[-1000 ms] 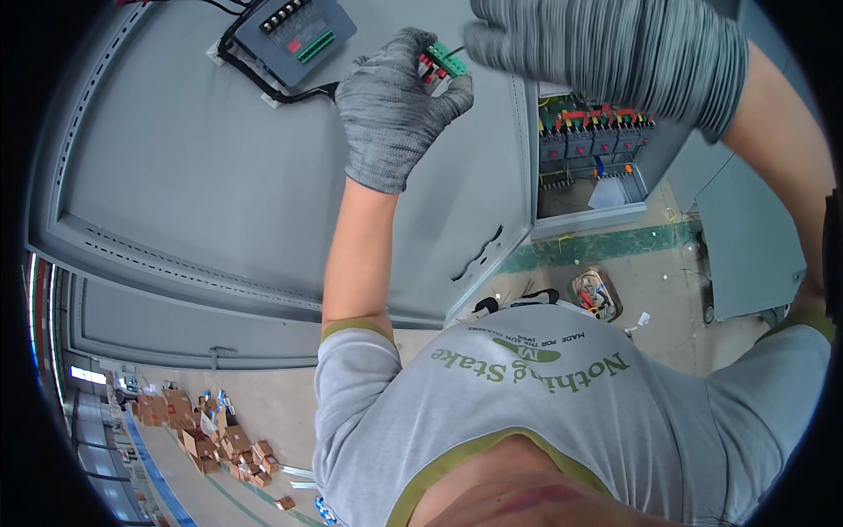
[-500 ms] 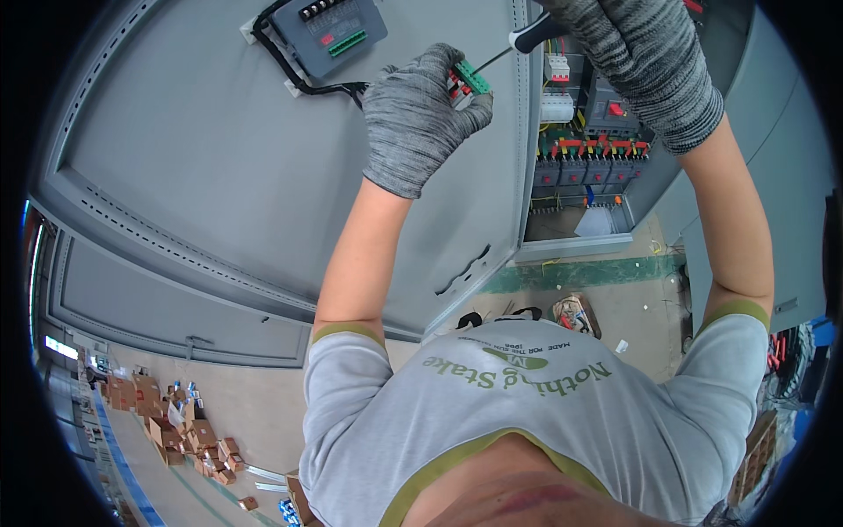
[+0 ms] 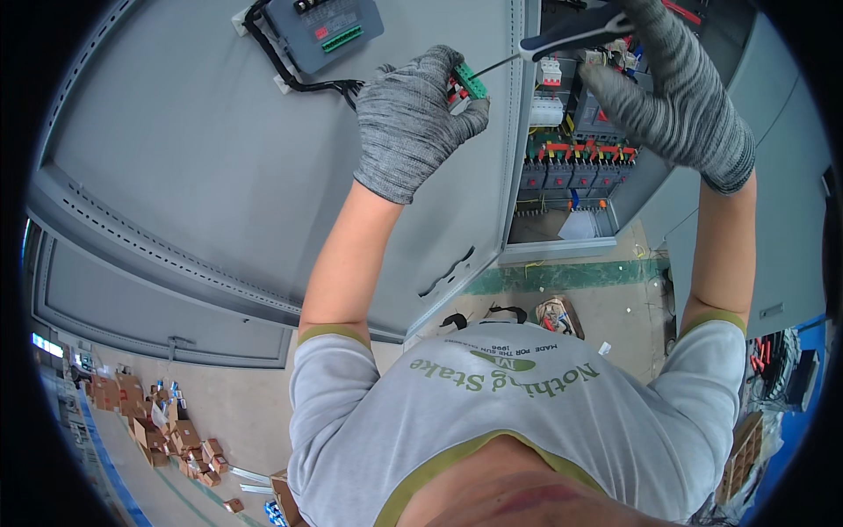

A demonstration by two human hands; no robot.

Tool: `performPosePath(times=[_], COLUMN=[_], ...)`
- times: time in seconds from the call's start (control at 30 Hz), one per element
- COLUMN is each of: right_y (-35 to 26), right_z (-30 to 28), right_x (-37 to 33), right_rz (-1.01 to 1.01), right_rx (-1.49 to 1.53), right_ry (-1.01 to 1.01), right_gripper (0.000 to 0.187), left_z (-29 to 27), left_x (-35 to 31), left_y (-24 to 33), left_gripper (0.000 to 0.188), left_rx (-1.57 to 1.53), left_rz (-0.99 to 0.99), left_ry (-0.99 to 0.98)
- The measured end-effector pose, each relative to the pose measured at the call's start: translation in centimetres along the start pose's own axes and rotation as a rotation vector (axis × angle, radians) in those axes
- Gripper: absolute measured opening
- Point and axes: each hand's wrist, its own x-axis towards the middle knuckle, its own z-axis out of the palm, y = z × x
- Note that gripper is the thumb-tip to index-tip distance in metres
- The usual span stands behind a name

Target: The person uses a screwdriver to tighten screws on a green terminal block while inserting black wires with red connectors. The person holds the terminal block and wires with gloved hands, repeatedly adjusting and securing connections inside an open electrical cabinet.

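Observation:
My left hand (image 3: 413,123), in a grey knitted glove, pinches a green terminal plug (image 3: 471,82) with red pieces beside it. A screwdriver (image 3: 575,37) with a dark blue and white handle lies almost level, its thin shaft reaching the plug's face. My right hand (image 3: 680,105), in a matching glove, is at the rear of that handle. Its thumb stands away from the handle; its fingers meet the handle's end and run partly out of the picture. A black cable bundle (image 3: 329,86) runs behind my left hand from a grey panel module (image 3: 320,35) with a green socket.
A grey cabinet door (image 3: 219,176) fills the left. To the right, an open cabinet holds a row of breakers (image 3: 575,176) and wiring. Cardboard boxes (image 3: 180,435) lie on the floor at lower left. A box of tools (image 3: 558,314) sits on the floor beyond my shirt.
My right hand has loosened its wrap on the screwdriver handle, the thumb swinging away and the hand shifting right and down. More of the handle shows. My left hand still pinches the plug.

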Motion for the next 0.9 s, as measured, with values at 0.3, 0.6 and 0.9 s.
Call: performPosePath(times=[0.3, 0.6, 0.9], right_y=[-3.0, 0.1, -1.9], right_z=[-2.0, -2.6, -2.6], right_x=[0.2, -0.3, -0.5], right_rz=[0.14, 0.308, 0.238], right_rx=[0.029, 0.215, 0.075], right_ry=[-0.255, -0.194, -0.245], right_gripper=[0.037, 0.039, 0.049], left_z=[0.0, -0.2, -0.2], left_x=[0.4, 0.5, 0.6], left_y=[0.3, 0.5, 0.5], left_gripper=[0.044, 0.043, 0.045], left_rx=[-0.041, -0.046, -0.064], left_rz=[-0.008, 0.014, -0.001], left_ry=[-0.031, -0.025, -0.024])
